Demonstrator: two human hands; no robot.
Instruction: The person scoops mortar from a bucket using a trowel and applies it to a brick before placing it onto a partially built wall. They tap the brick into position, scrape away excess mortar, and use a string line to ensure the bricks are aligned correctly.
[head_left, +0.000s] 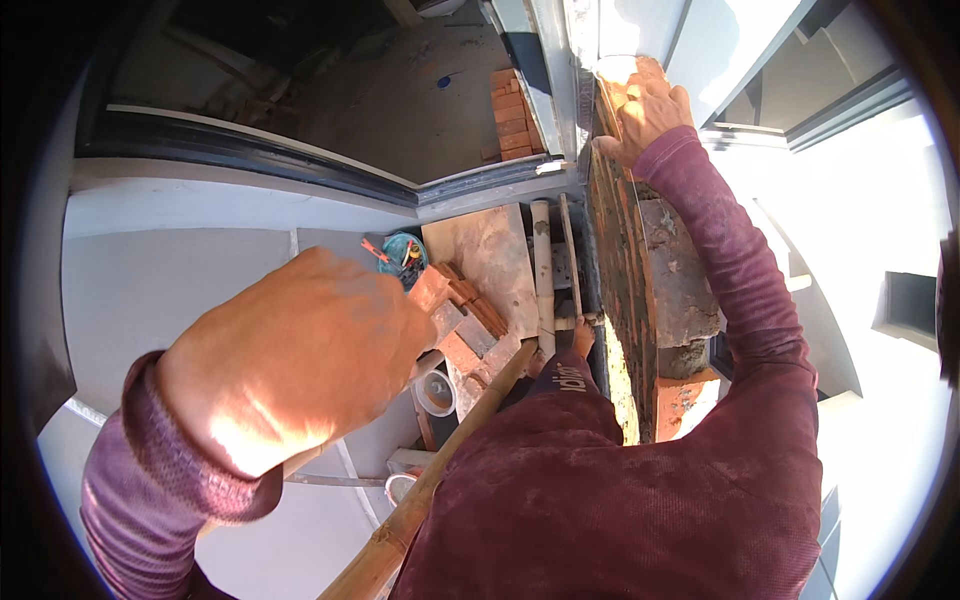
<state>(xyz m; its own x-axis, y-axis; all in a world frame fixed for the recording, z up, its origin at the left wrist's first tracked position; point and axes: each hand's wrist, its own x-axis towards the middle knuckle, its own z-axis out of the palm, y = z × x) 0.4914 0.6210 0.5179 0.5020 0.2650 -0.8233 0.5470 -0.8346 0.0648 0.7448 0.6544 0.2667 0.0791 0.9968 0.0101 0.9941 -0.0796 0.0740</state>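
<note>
Atop wall [628,270], right hand [650,112] curled over brick [614,68]; grip unclear. Left hand [300,350] curled, above brick pile [478,308]; cannot tell if holding anything. Bamboo pole [430,485] nearby.

Left of the stacked orange-red rectangular bricks [480,312], a hand could pass over smooth pale-grey floor [190,270]. Obstacles: round teal tool bucket [403,252] far-left, pale cylindrical pole [543,270] right, slanting tan bamboo pole [430,490] near side.

Glare whitens the right-hand wall [870,190], the room [400,110] at top lies dim, and fisheye edges bend.
</note>
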